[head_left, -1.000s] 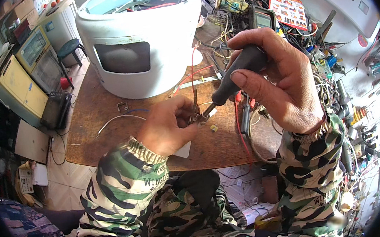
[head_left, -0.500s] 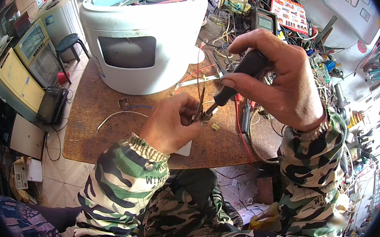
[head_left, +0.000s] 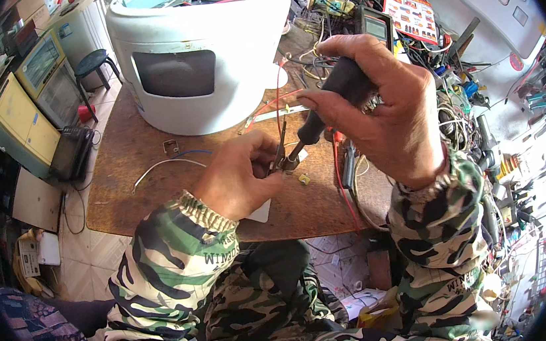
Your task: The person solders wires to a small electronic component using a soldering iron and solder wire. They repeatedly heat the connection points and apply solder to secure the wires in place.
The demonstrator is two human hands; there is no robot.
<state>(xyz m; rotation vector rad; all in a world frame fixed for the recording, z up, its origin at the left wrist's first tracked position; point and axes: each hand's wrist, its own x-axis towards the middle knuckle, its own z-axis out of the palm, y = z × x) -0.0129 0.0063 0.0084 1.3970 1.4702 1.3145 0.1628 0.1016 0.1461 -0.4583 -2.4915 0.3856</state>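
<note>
My right hand [head_left: 399,104] grips a black-handled screwdriver [head_left: 343,95] between thumb and fingers. The shaft slants down to the left, and its tip meets a small dark metal part [head_left: 281,161]. That part is pinched in my left hand [head_left: 237,177], with its thumb and fingers closed round it. A thin dark piece sticks up from the part, and a red wire [head_left: 277,100] shows just above it. My left fingers partly cover the part, so its exact kind is hidden. Near it on the wooden table [head_left: 177,210] lies a small yellowish piece [head_left: 304,179].
A big white rounded appliance housing [head_left: 196,39] stands at the far side. A white-and-blue wire [head_left: 159,166] and a small metal bracket [head_left: 171,146] lie to the left. Test leads [head_left: 339,163] run at the right. Tangled cables [head_left: 335,4] and a meter [head_left: 374,26] crowd the far right.
My right thumb and fingers have shifted up along the screwdriver handle, which has turned slightly. My left hand holds the metal part as before. The whole view has slid a little.
</note>
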